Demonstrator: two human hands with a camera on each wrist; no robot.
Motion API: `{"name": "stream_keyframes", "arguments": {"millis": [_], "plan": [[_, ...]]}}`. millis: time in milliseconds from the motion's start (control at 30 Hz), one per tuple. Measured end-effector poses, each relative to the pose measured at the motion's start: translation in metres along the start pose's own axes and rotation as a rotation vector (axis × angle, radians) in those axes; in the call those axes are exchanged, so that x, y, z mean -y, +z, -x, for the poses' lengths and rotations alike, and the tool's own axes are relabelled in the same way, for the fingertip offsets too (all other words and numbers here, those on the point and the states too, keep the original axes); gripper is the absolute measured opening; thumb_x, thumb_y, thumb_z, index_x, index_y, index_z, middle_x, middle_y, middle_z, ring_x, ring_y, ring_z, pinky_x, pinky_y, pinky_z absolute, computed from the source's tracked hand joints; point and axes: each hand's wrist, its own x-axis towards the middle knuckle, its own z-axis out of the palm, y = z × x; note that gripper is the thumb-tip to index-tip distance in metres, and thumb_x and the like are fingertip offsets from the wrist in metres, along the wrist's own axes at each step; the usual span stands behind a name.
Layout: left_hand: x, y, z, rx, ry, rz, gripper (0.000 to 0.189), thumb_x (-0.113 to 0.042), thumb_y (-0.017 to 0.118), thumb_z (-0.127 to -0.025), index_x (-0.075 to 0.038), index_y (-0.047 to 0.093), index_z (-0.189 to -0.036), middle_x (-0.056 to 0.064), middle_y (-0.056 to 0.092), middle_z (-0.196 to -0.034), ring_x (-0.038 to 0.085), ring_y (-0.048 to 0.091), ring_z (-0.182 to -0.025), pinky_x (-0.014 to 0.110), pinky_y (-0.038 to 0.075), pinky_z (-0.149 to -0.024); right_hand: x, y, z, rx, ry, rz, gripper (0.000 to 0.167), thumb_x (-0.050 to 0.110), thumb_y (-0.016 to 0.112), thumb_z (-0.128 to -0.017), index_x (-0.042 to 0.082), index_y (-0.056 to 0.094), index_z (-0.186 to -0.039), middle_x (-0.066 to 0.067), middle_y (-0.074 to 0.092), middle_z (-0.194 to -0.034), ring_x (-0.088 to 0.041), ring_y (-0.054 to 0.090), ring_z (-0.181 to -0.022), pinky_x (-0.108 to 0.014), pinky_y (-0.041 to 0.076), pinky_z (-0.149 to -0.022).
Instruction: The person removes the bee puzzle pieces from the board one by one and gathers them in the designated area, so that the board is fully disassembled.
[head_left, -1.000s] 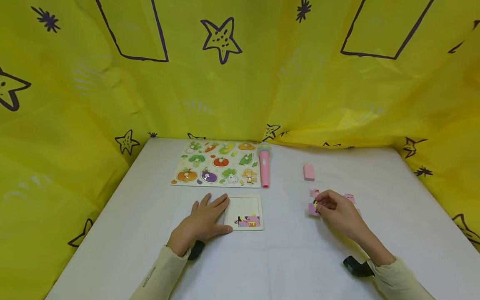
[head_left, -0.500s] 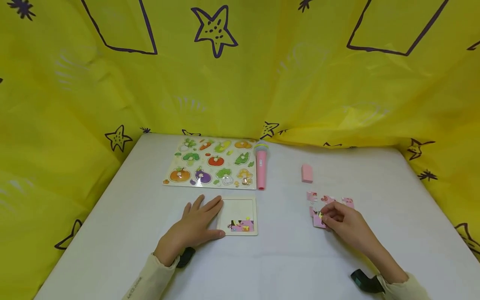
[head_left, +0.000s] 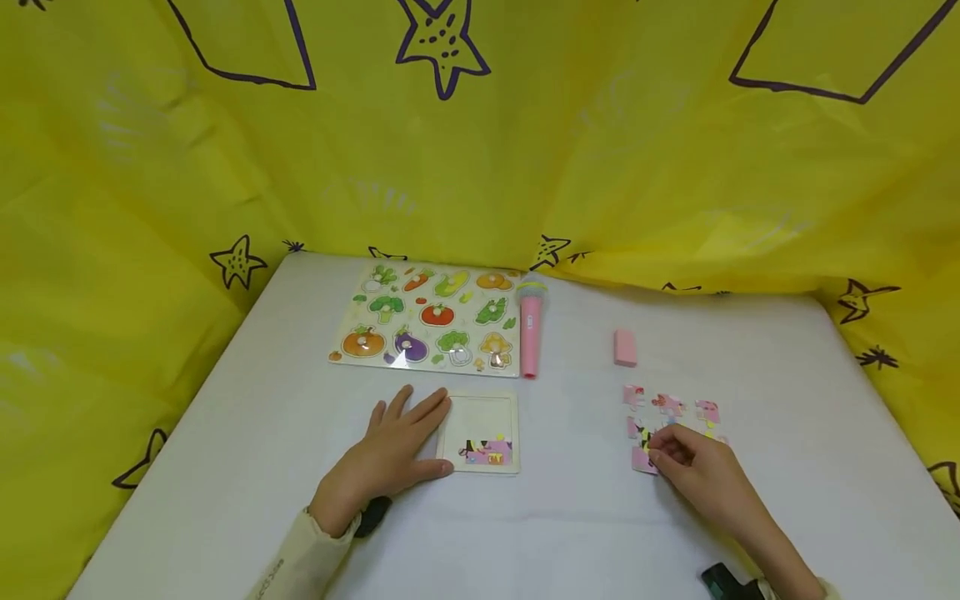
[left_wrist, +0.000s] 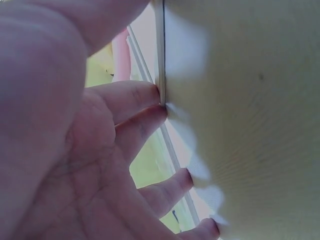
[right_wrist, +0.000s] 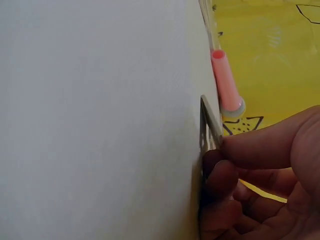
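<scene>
My left hand (head_left: 393, 450) lies flat with fingers spread. Its thumb and fingertips touch the left edge of a small pale puzzle tray (head_left: 515, 417). A few joined pink and black puzzle pieces (head_left: 491, 452) fill the tray's lower right part. To the right, my right hand (head_left: 697, 467) pinches a pink puzzle piece (head_left: 641, 460) between thumb and fingers. In the right wrist view that piece (right_wrist: 214, 120) tilts up from the table. Several loose puzzle pieces (head_left: 667, 404) lie just beyond the right hand, which partly covers some of them.
Behind the tray lies a vegetable peg board (head_left: 427, 321). A pink toy microphone (head_left: 530, 333) stands along the board's right edge, lying lengthwise. A pink block (head_left: 625, 347) sits beyond the loose pieces. Yellow cloth (head_left: 525, 167) walls in the white table (head_left: 570, 550) at the back and sides.
My right hand has drawn the pinched puzzle piece nearer to me, uncovering more loose pieces behind it. The left hand stays at the tray's edge. The head view has shifted slightly.
</scene>
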Motion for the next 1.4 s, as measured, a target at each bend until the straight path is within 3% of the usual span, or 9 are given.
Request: {"name": "stream_keyframes", "arguments": {"millis": [133,300,500,700,900,1100,1233,1400], "plan": [[-0.011,0.012,-0.003,-0.005,-0.013,0.009,0.088,-0.037,0.084,-0.094,-0.003,0.042,-0.164,0.008,0.034,-0.173,0.053,0.014,-0.158,0.078,0.009,-0.120,-0.003,-0.006,0.007,0.001,0.014,0.077,0.015,-0.003,0.075,-0.096,0.011,0.069,-0.097,0.004,0.062,-0.082,-0.009,0.054,-0.074,-0.024,0.047,-0.063],[-0.021,0.027,-0.004,-0.010,-0.015,0.031,0.089,-0.038,0.085,-0.093,-0.002,0.043,-0.163,0.009,0.035,-0.173,0.055,0.016,-0.157,0.080,0.010,-0.119,-0.007,-0.013,0.012,0.059,0.060,0.124,0.011,-0.005,0.069,-0.098,0.005,0.065,-0.100,0.001,0.057,-0.082,-0.014,0.051,-0.073,-0.026,0.044,-0.062],[-0.017,0.034,0.000,-0.019,-0.033,0.017,0.090,-0.037,0.087,-0.091,-0.003,0.045,-0.162,0.008,0.036,-0.172,0.054,0.016,-0.157,0.080,0.009,-0.119,-0.004,0.000,0.016,0.099,0.067,0.113,0.007,-0.009,0.063,-0.098,-0.004,0.061,-0.102,-0.002,0.055,-0.085,-0.017,0.049,-0.075,-0.027,0.044,-0.061],[-0.010,0.020,0.003,-0.024,-0.019,0.021,0.088,-0.036,0.085,-0.093,-0.001,0.043,-0.163,0.010,0.035,-0.172,0.055,0.014,-0.157,0.080,0.008,-0.119,0.007,0.009,0.013,0.008,-0.025,0.182,0.009,-0.010,0.067,-0.096,-0.002,0.063,-0.097,-0.004,0.057,-0.090,-0.019,0.051,-0.081,-0.030,0.048,-0.067],[-0.004,-0.001,-0.003,0.004,-0.009,-0.019,0.088,-0.035,0.084,-0.095,-0.001,0.041,-0.164,0.010,0.033,-0.173,0.054,0.013,-0.158,0.079,0.008,-0.120,0.023,0.012,0.006,-0.068,-0.046,0.171,0.006,-0.009,0.066,-0.096,-0.002,0.065,-0.097,-0.005,0.060,-0.090,-0.021,0.053,-0.084,-0.033,0.049,-0.069],[0.003,-0.004,-0.007,0.020,-0.002,-0.041,0.088,-0.036,0.082,-0.097,-0.002,0.039,-0.165,0.010,0.031,-0.174,0.053,0.011,-0.158,0.078,0.007,-0.120,0.046,0.026,-0.005,-0.227,-0.253,0.182,0.012,-0.013,0.070,-0.092,-0.001,0.069,-0.096,-0.005,0.061,-0.090,-0.018,0.056,-0.081,-0.036,0.052,-0.067],[0.003,-0.003,-0.008,0.033,-0.008,-0.034,0.087,-0.037,0.080,-0.098,-0.003,0.038,-0.166,0.008,0.029,-0.175,0.052,0.009,-0.160,0.076,0.005,-0.122,0.077,0.038,-0.019,-0.145,-0.345,0.114,0.012,-0.012,0.072,-0.093,-0.001,0.072,-0.098,0.000,0.059,-0.089,-0.014,0.053,-0.078,-0.032,0.051,-0.066],[0.003,-0.001,-0.008,0.044,-0.016,-0.051,0.087,-0.037,0.079,-0.099,-0.003,0.037,-0.166,0.008,0.028,-0.176,0.053,0.008,-0.159,0.077,0.006,-0.121,0.108,0.059,-0.032,-0.018,-0.392,0.006,0.010,-0.008,0.072,-0.096,-0.003,0.074,-0.104,-0.001,0.062,-0.092,-0.014,0.056,-0.080,-0.029,0.053,-0.069]]}}
